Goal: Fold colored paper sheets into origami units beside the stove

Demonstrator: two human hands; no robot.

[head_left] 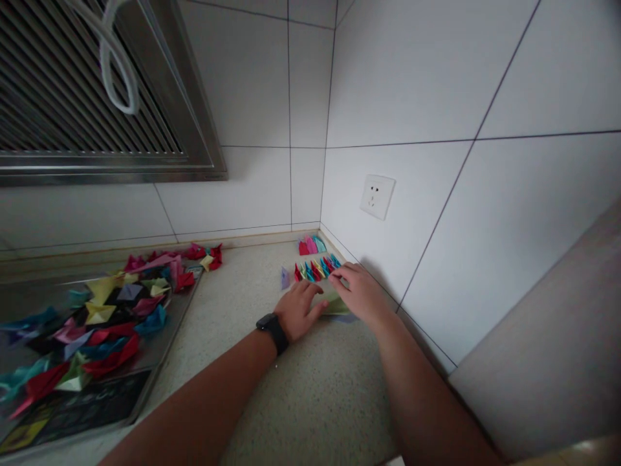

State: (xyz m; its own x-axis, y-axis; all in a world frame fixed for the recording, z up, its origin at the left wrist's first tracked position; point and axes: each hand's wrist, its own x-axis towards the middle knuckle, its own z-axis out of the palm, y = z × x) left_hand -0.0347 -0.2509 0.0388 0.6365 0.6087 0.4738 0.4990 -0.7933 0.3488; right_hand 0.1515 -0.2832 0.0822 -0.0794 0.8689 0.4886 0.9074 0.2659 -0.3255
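A pale green sheet of paper [334, 303] lies on the counter between my hands, with a bluish sheet [345, 318] showing under its near edge. My left hand [301, 309], a black watch on its wrist, rests at the paper's left side with fingers spread and thumb on the paper. Over the right side is my right hand [358, 290], its thumb and forefinger pinched together at the paper's far edge. Just beyond stands a row of red, blue and yellow folded paper pieces [315, 268]. A lilac folded piece [284, 278] sits at that row's left end.
Pink, red and teal folded papers [311, 244] lie in the corner. A heap of colourful folded paper [116, 304] covers the cooktop [177, 317] at left. A range hood [206, 152] with a looped white cable [119, 71] hangs above. A socket [377, 197] is on the tiled wall.
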